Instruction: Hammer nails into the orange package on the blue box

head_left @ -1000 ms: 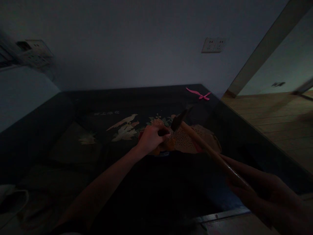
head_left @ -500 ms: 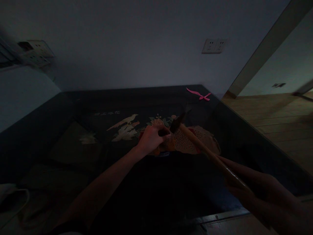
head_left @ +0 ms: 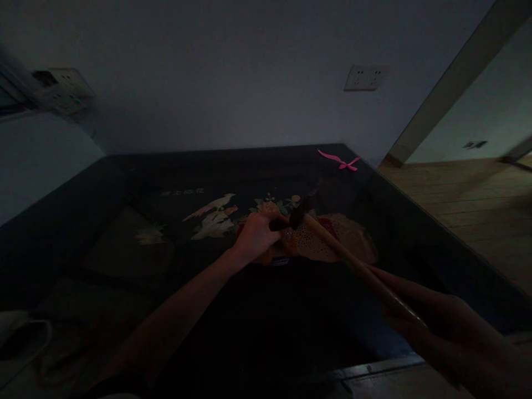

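Just right of the left hand (head_left: pixel 255 233), I remotely see the hammer head (head_left: pixel 300 213); behind both, the ribbon (head_left: pixel 343 165) lies on the table (head_left: pixel 233 169).

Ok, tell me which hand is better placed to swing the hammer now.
The right hand, I'd judge: it grips the hammer by its wooden handle, while the left hand is over the dotted tan surface.

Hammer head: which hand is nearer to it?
Left. The left hand is just beside the hammer head; the right hand is farther off, around the handle.
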Motion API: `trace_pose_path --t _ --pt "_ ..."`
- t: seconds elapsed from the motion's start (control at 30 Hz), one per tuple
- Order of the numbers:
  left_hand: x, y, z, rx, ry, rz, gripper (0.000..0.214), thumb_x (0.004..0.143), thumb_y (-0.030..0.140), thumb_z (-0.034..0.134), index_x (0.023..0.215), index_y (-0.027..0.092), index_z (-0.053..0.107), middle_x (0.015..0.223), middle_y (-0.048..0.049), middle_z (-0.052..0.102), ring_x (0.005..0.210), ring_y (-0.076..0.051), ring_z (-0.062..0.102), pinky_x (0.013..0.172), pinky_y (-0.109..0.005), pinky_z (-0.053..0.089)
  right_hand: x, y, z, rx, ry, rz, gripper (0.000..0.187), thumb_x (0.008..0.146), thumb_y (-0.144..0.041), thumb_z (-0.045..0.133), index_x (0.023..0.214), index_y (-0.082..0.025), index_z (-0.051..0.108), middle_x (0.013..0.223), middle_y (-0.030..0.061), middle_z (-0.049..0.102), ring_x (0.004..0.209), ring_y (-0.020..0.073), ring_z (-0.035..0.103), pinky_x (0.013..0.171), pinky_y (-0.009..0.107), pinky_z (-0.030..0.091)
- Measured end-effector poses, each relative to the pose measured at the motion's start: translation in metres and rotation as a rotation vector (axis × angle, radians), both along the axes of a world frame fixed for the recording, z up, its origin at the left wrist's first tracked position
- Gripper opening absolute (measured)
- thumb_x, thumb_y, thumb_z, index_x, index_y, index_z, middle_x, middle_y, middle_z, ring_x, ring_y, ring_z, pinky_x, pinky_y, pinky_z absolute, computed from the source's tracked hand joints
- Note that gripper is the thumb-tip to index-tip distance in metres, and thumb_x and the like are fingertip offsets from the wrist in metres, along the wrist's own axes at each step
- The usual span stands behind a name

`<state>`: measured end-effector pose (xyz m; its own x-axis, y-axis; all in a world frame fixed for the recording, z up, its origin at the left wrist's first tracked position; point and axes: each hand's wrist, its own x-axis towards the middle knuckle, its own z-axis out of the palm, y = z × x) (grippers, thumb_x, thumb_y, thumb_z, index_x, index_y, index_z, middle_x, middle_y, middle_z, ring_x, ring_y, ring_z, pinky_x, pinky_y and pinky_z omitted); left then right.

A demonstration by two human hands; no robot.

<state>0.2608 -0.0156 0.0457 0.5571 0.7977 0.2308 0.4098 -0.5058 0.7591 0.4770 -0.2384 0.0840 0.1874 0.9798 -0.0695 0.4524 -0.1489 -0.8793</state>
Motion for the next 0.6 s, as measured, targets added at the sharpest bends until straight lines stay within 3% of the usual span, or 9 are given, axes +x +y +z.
trace_pose_path --t 0.13,0.23,0.3,0.37,0.43,0.5,0.6 --pt "-0.001 0.0 0.0 -0.017 -0.015 -0.018 0.011 0.078 0.018 0.068 0.086 0.02 0.074 0.086 -0.0019 0.075 0.077 -0.017 0.069 0.077 -0.029 0.053 0.003 0.0 0.002 -0.055 0.035 0.02 0.057 0.079 -0.038 0.07 0.134 -0.035 0.057 0.071 0.0003 0.075 0.043 0.0133 0.062 0.031 0.016 0.046" --pt "-0.001 -0.001 0.0 0.001 0.014 0.005 0.014 0.075 0.016 0.069 0.087 0.02 0.074 0.086 -0.0018 0.075 0.078 -0.018 0.068 0.077 -0.03 0.052 0.0 0.001 0.004 -0.074 0.076 0.024 0.052 0.079 -0.037 0.071 0.13 -0.037 0.06 0.096 0.0005 0.077 0.08 0.0217 0.073 0.064 0.023 0.06" --pt "-0.001 -0.001 0.0 0.007 0.019 0.012 0.016 0.074 0.014 0.07 0.087 0.02 0.074 0.086 -0.0019 0.075 0.078 -0.018 0.068 0.077 -0.03 0.052 0.0 0.001 0.002 -0.063 0.065 -0.004 0.05 0.079 -0.037 0.071 0.129 -0.037 0.062 0.104 0.0004 0.076 0.086 0.0229 0.072 0.072 0.026 0.06" --pt "-0.001 -0.001 0.0 0.001 -0.002 0.001 0.014 0.075 0.015 0.069 0.087 0.02 0.074 0.086 -0.0021 0.075 0.077 -0.017 0.068 0.076 -0.03 0.052 0.003 -0.001 -0.001 -0.042 0.015 -0.028 0.052 0.079 -0.037 0.07 0.131 -0.035 0.061 0.098 0.0015 0.077 0.068 0.0184 0.071 0.054 0.021 0.059" --pt "-0.001 -0.001 -0.002 -0.007 -0.029 -0.014 0.011 0.077 0.017 0.068 0.086 0.02 0.074 0.085 -0.0024 0.075 0.076 -0.016 0.068 0.077 -0.029 0.052 0.006 -0.003 -0.004 -0.059 -0.014 -0.003 0.057 0.079 -0.038 0.07 0.134 -0.035 0.057 0.085 0.0017 0.078 0.044 0.0122 0.061 0.032 0.015 0.046" --pt "-0.001 -0.001 -0.003 -0.004 -0.042 -0.017 0.01 0.077 0.018 0.069 0.085 0.019 0.074 0.085 -0.0027 0.074 0.076 -0.016 0.068 0.077 -0.029 0.052 0.005 -0.003 -0.003 -0.076 0.02 0.007 0.057 0.079 -0.038 0.069 0.135 -0.034 0.057 0.083 0.0021 0.078 0.04 0.0114 0.058 0.029 0.016 0.044" --pt "-0.001 -0.001 -0.003 0.005 -0.024 0.001 0.012 0.076 0.017 0.069 0.086 0.019 0.074 0.086 -0.0029 0.074 0.079 -0.018 0.069 0.077 -0.03 0.053 -0.004 -0.001 0.003 -0.057 0.12 -0.063 0.049 0.077 -0.039 0.071 0.125 -0.036 0.065 0.102 0.0011 0.077 0.077 0.0211 0.072 0.063 0.024 0.06"
